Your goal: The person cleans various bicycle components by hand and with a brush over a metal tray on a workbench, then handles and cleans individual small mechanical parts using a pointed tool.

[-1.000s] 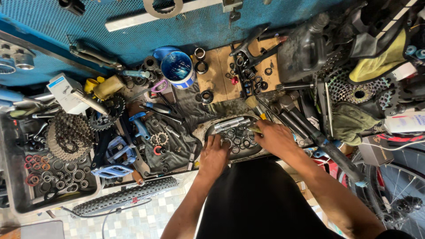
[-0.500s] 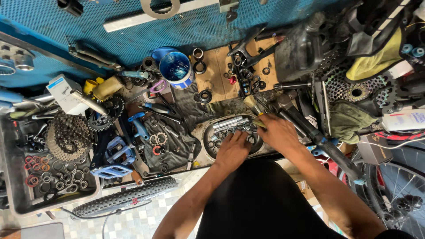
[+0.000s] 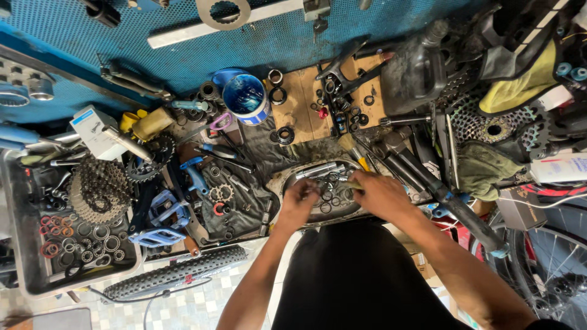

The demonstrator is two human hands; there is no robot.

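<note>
Both hands have drawn together over the shallow oval metal tray [image 3: 318, 211] of rings and bearings at the cluttered surface's near edge. The left hand [image 3: 301, 201] pinches a small ring; the right hand [image 3: 380, 194] is curled around a yellow-handled brush [image 3: 354, 157].

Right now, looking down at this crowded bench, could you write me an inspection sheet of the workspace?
Surface: workbench, dark and greasy, backed by a blue perforated panel.
Job's things: oval metal tray holding rings, bearings and small metal parts.
Clutter: blue cup, sprocket cassette, blue pedals, grey bin of washers, tyre, green rag.
Grippers: left hand and right hand both over the tray, fingers curled among the parts; grip unclear.
Cables: thin wire looping near the tyre.
Surroundings: spoked bicycle wheel at right, tiled floor.
</note>
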